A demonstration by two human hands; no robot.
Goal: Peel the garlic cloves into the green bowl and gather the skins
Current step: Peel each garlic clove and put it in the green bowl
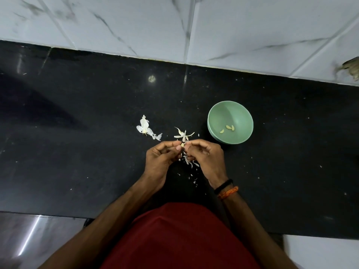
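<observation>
Three peeled cloves (227,128) lie in the green bowl (213,115). Your left hand (160,160) and right hand (206,156) both pinch another clove (182,145), partly skinned. Skins (147,129) lie scattered on the counter (77,133); gathering not begun.

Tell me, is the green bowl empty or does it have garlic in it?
Not empty. The green bowl stands upright on the black counter with three peeled cloves lying on its bottom; most of it is bare.

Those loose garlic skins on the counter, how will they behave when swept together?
The garlic skins look paper-thin and curled, so probably very light, floppy and easily blown or scattered. Tiny flakes on the black counter may cling rather than slide.
</observation>
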